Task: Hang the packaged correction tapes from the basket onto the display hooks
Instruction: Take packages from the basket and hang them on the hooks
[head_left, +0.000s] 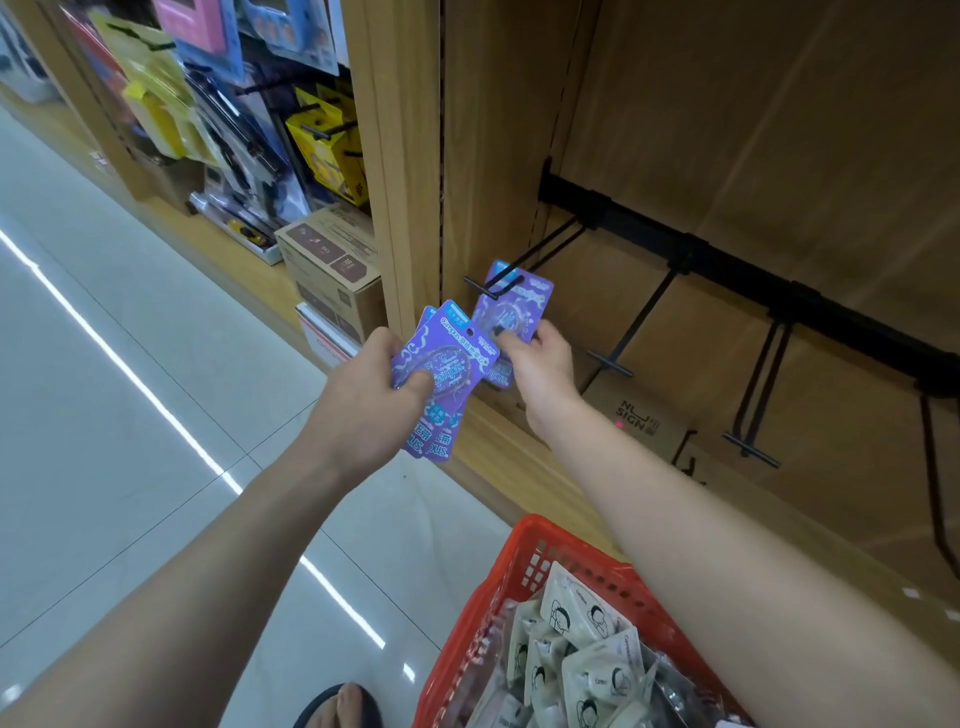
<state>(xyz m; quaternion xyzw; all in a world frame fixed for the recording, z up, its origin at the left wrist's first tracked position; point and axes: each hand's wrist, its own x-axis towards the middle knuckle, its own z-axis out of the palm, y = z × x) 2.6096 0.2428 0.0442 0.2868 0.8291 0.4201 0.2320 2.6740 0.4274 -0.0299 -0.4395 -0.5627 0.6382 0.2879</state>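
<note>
- Pale glossy floor tiles (130, 467) ran under the whole scene, a bright strip of light reflected across them, and a sandalled foot (345, 706) poked in at the bottom edge.
- Nearest to the camera sat the red basket (498, 587), on the person's right side, loaded with white packets (576, 618) printed with little cartoon faces; these looked flat and light, loosely heaped.
- Next out, the left hand (374, 395) gripped a small fan of purple packaged correction tapes (441, 374), thumb pressed on the front card and fingers curled behind.
- Those cards looked thin, stiff and very light, with a raised clear blister in the middle; my read was they would be slick and apt to slide against each other, so a pinch at the lower half, away from the punched hole at the top, seemed the sensible hold.
- Just beyond, the right hand (535, 358) pinched the lower part of a single purple card (514, 306), its top end up at the tip of the leftmost display hook (524, 260).
- Whether the hole was already over the wire I could not tell; the hook tip crossed the card's top corner.
- The card would flex a little if forced, I judged, so the hole needed lining up squarely with the hook's end.
- Farther right, more bare black hooks (639, 317) stuck out from a black rail (727, 249) on the wooden back panel (779, 130).
- Farthest off to the left, brown cartons (332, 270) and hanging stationery packs (234, 104) filled the neighbouring bay.
</note>
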